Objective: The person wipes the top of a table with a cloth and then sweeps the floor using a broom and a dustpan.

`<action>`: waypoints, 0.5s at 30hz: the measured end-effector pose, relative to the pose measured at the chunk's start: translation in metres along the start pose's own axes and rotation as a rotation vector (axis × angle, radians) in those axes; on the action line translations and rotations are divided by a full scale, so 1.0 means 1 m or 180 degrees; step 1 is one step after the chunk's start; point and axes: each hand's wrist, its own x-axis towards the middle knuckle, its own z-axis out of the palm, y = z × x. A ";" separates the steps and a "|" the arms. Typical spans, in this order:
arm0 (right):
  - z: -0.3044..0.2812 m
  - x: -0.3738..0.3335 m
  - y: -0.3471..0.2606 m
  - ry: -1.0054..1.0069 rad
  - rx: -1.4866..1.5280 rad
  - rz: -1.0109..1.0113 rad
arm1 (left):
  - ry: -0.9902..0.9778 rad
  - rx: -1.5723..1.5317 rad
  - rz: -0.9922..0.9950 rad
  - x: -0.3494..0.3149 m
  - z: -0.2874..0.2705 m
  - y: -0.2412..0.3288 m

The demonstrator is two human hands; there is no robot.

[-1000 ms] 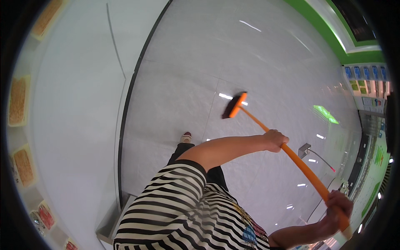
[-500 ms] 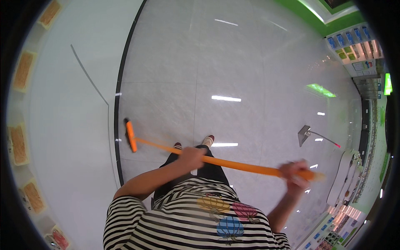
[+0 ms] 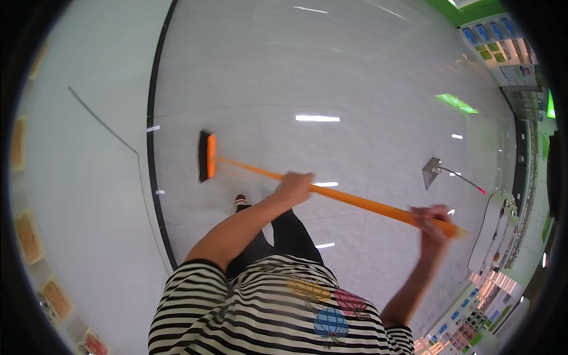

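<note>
An orange broom [image 3: 367,203] slants across in front of my body, its handle running from the right down to the head at the left. My left hand [image 3: 294,188] is wrapped round the middle of the handle. Close to the handle's upper end, my right hand [image 3: 432,222] grips it, slightly blurred. The broom head [image 3: 207,156], orange with dark bristles, is over the grey floor ahead of my left foot; whether the bristles touch the floor I cannot tell.
A white wall with a black skirting strip [image 3: 152,118] runs along the left. To the right, a long-handled dustpan [image 3: 432,173] stands on the grey tiled floor [image 3: 254,71]. Beyond it are a white counter [image 3: 486,228] and lit display shelves [image 3: 494,44].
The broom head has swung right and forward, away from the black strip, and turned so its bristles show. Both hands moved with the handle, the left one forward and right. I have stepped forward.
</note>
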 end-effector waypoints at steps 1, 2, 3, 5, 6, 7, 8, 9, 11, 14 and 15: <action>-0.028 -0.003 -0.024 0.0190 -0.0222 -0.0136 | 0.0005 -0.0236 0.0310 0.027 0.004 0.035; -0.051 -0.009 -0.048 0.0409 -0.0367 -0.0299 | 0.0046 -0.0468 0.0554 0.053 0.015 0.071; -0.063 -0.021 -0.077 0.0757 -0.0706 -0.0596 | -0.0202 -0.0582 0.0853 0.080 0.019 0.116; -0.071 -0.032 -0.109 0.0909 -0.1187 -0.1124 | -0.0158 -0.0909 0.1385 0.114 0.033 0.172; -0.071 -0.038 -0.119 0.0827 -0.1404 -0.1361 | -0.0198 -0.1018 0.1582 0.129 0.039 0.194; -0.068 -0.042 -0.123 0.0656 -0.1561 -0.1499 | -0.0080 -0.1106 0.1761 0.141 0.047 0.210; -0.062 -0.044 -0.120 0.0600 -0.1701 -0.1659 | -0.0098 -0.1091 0.1796 0.149 0.050 0.222; -0.063 -0.050 -0.118 0.0431 -0.1843 -0.1849 | -0.0091 -0.1114 0.1980 0.156 0.051 0.232; -0.068 -0.067 -0.119 0.0703 -0.2018 -0.2284 | 0.0048 -0.1196 0.2363 0.158 0.043 0.249; -0.111 -0.098 -0.129 0.1448 -0.1146 -0.2463 | 0.0144 -0.0814 0.2437 0.138 0.011 0.255; -0.123 -0.097 -0.130 0.1462 -0.1144 -0.2471 | 0.0312 -0.0695 0.2464 0.127 0.001 0.249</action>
